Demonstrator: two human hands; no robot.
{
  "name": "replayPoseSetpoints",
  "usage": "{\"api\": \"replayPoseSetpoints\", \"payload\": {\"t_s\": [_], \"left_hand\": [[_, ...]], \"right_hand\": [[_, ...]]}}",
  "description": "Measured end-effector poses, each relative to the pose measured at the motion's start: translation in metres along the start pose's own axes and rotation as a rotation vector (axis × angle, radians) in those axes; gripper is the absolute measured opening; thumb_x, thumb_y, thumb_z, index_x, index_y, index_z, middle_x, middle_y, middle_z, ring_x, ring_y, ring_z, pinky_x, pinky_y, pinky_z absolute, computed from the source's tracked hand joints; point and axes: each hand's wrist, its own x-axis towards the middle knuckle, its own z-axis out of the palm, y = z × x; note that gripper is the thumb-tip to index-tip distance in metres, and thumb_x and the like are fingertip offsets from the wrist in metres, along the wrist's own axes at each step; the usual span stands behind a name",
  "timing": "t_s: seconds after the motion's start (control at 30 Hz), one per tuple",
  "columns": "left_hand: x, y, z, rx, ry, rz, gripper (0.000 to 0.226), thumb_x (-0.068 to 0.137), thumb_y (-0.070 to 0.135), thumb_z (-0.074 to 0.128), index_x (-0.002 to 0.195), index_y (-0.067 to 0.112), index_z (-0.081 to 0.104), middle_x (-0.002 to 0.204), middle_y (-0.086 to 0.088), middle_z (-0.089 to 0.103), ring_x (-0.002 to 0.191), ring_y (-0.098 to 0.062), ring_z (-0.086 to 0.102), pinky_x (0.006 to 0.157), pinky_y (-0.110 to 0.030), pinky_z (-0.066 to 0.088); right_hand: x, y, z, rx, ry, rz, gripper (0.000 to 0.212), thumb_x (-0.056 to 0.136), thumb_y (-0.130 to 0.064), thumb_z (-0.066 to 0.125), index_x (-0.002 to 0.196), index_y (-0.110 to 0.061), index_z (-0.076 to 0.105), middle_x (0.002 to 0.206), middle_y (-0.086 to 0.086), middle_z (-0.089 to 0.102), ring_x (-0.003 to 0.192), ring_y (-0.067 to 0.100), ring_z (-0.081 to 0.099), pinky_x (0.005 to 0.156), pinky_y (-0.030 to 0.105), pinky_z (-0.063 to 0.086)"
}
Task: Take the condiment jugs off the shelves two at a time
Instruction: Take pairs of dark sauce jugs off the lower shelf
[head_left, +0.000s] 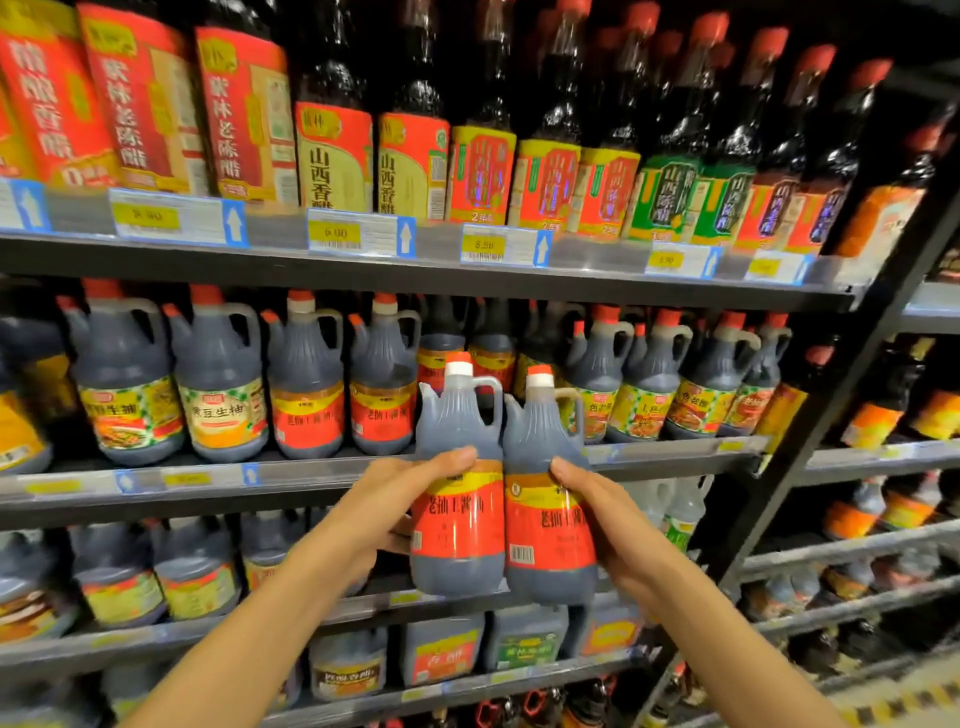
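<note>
— What are you holding right now?

— I'm gripping two jugs, one per hand. My left hand (400, 499) is wrapping the left jug (457, 499) at the top of its red and yellow label, with my thumb lying across the front. My right hand (602, 519) is curling round the right jug (548, 514) from its outer side.

— Where are the jugs sitting?

— They're not sitting on anything; I'm holding them upright in the air in front of the middle shelf (311, 475), bodies touching side by side. Both are full of dark liquid, with white necks and red caps, handles pointing right.

— And what's the rack showing behind them?

— Behind my pair, there's a gap in the front row of the middle shelf, with more jugs standing further back. To the left of that gap, two matching red-label jugs (345, 384) are standing at the front edge, and green-label jugs (171, 384) are lining up beyond them. The top shelf (415, 270) is carrying tall dark bottles (488, 156) with yellow price tags (335, 234) along its front edge.
</note>
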Motion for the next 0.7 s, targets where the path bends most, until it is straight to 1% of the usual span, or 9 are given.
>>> {"api": "replayPoseSetpoints", "payload": {"t_s": [0.07, 0.13, 0.23, 0.3, 0.33, 0.47, 0.57, 0.63, 0.7], "left_hand": [[0.011, 0.007, 0.002, 0.002, 0.035, 0.008, 0.047, 0.070, 0.061, 0.076, 0.095, 0.020, 0.079, 0.086, 0.000, 0.080, 0.079, -0.016, 0.077, 0.076, -0.036, 0.056], [0.024, 0.013, 0.004, 0.001, 0.067, 0.025, 0.042, 0.073, 0.058, 0.076, 0.092, 0.020, 0.079, 0.085, 0.001, 0.080, 0.076, -0.013, 0.077, 0.073, -0.035, 0.055], [0.039, 0.022, 0.005, 0.008, 0.115, 0.064, 0.034, 0.080, 0.053, 0.075, 0.087, 0.020, 0.077, 0.080, 0.003, 0.079, 0.069, -0.008, 0.075, 0.069, -0.032, 0.053], [0.048, 0.026, 0.006, 0.031, 0.137, 0.089, 0.035, 0.080, 0.053, 0.074, 0.089, 0.019, 0.077, 0.080, 0.001, 0.079, 0.070, -0.009, 0.075, 0.067, -0.031, 0.053], [0.052, 0.028, 0.005, 0.034, 0.144, 0.100, 0.037, 0.079, 0.054, 0.075, 0.090, 0.018, 0.077, 0.082, 0.000, 0.079, 0.073, -0.011, 0.076, 0.069, -0.031, 0.054], [0.067, 0.032, 0.000, 0.018, 0.168, 0.110, 0.046, 0.076, 0.058, 0.076, 0.096, 0.017, 0.077, 0.084, -0.002, 0.079, 0.078, -0.017, 0.077, 0.076, -0.036, 0.058], [0.076, 0.035, -0.003, 0.005, 0.191, 0.116, 0.052, 0.072, 0.062, 0.077, 0.098, 0.016, 0.077, 0.086, -0.004, 0.079, 0.081, -0.020, 0.077, 0.082, -0.039, 0.059], [0.080, 0.037, -0.004, 0.018, 0.213, 0.134, 0.052, 0.074, 0.062, 0.076, 0.097, 0.016, 0.078, 0.084, -0.002, 0.079, 0.078, -0.018, 0.077, 0.077, -0.037, 0.058], [0.083, 0.039, -0.003, 0.037, 0.216, 0.170, 0.048, 0.078, 0.059, 0.074, 0.098, 0.016, 0.077, 0.085, 0.000, 0.079, 0.076, -0.014, 0.076, 0.072, -0.034, 0.056]], "right_hand": [[0.018, -0.005, -0.004, -0.009, -0.018, 0.001, 0.050, 0.084, -0.050, 0.067, 0.119, -0.015, 0.072, 0.112, 0.010, 0.077, 0.103, 0.027, 0.075, 0.085, 0.037, 0.058], [0.036, -0.009, -0.009, -0.012, -0.033, -0.008, 0.051, 0.083, -0.050, 0.067, 0.118, -0.014, 0.073, 0.113, 0.010, 0.077, 0.105, 0.027, 0.074, 0.090, 0.040, 0.057], [0.060, -0.013, -0.017, -0.006, -0.061, -0.040, 0.052, 0.086, -0.050, 0.068, 0.123, -0.014, 0.071, 0.118, 0.011, 0.076, 0.111, 0.029, 0.072, 0.101, 0.049, 0.053], [0.072, -0.015, -0.020, 0.005, -0.087, -0.060, 0.053, 0.084, -0.052, 0.070, 0.121, -0.014, 0.072, 0.117, 0.013, 0.075, 0.111, 0.031, 0.072, 0.103, 0.051, 0.052], [0.076, -0.017, -0.021, 0.007, -0.093, -0.072, 0.052, 0.085, -0.051, 0.070, 0.120, -0.014, 0.073, 0.116, 0.012, 0.076, 0.110, 0.031, 0.072, 0.101, 0.050, 0.053], [0.088, -0.029, -0.021, -0.011, -0.125, -0.116, 0.043, 0.085, -0.051, 0.064, 0.111, -0.018, 0.075, 0.107, 0.007, 0.079, 0.099, 0.023, 0.076, 0.081, 0.037, 0.060], [0.097, -0.036, -0.020, -0.033, -0.140, -0.151, 0.036, 0.089, -0.050, 0.062, 0.105, -0.021, 0.077, 0.106, 0.006, 0.079, 0.096, 0.021, 0.077, 0.080, 0.035, 0.060], [0.104, -0.038, -0.020, -0.058, -0.132, -0.172, 0.037, 0.092, -0.049, 0.061, 0.107, -0.020, 0.076, 0.105, 0.005, 0.079, 0.095, 0.019, 0.077, 0.078, 0.033, 0.060], [0.111, -0.039, -0.019, -0.074, -0.128, -0.186, 0.046, 0.090, -0.052, 0.062, 0.115, -0.015, 0.074, 0.109, 0.007, 0.079, 0.101, 0.022, 0.076, 0.086, 0.037, 0.058]]}}
